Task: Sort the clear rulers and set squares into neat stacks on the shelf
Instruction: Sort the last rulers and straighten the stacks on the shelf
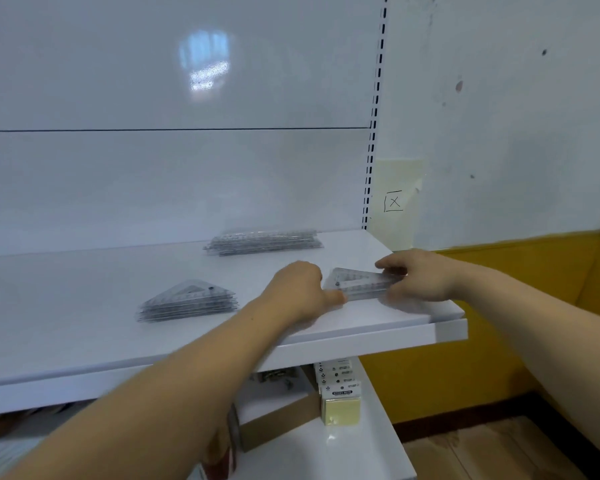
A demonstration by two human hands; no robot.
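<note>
On the white shelf, near its right front corner, both hands hold a small stack of clear set squares. My left hand grips its left end with the thumb at the front edge. My right hand grips its right end, fingers over the top. A neat stack of clear triangular set squares lies in the middle of the shelf. A stack of clear straight rulers lies at the back, against the rear panel.
The shelf ends at a slotted upright on the right, beside a white wall with a taped note. Below, a lower shelf holds sticky-note packs and a cardboard box. A yellow wall stands at the right.
</note>
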